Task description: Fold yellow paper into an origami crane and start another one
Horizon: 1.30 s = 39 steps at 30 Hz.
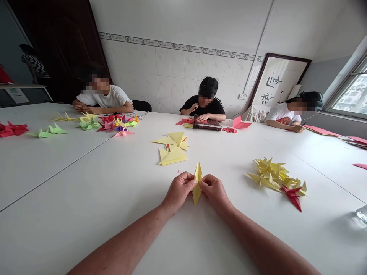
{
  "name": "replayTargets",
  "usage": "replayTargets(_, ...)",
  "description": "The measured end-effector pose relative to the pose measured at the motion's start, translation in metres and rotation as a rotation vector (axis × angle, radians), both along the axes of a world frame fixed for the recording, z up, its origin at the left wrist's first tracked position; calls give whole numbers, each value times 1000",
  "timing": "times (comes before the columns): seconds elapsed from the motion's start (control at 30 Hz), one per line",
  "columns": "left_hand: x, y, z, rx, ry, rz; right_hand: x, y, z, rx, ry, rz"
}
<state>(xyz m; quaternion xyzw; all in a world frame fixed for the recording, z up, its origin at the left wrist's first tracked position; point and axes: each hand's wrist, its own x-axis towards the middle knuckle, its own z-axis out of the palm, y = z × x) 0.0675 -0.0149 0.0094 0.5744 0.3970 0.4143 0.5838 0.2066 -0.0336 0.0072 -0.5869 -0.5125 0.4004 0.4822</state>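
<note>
Both forearms [120, 238] [266, 238] entered from the lower corners of the view and converged over the white table [94, 183], elbows out of frame. The left hand [179, 190] and right hand [215, 190] were curled toward each other, knuckles up, pinching a narrow folded piece of yellow paper [197, 183] from either side; neither hand was released. The piece stood nearly upright between them, and contact with the tabletop could not be told. Loose yellow paper shapes [172, 147] lay ahead of the hands. A heap of yellow paper cranes [269, 172], with one red paper crane [292, 194], lay to the right. A person in a black shirt [208, 105] sat across the table
</note>
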Motion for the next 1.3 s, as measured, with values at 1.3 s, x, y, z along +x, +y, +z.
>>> replayTargets(1.3,3,-10,5,671,363,117,-1,-12,3,111,-31,24)
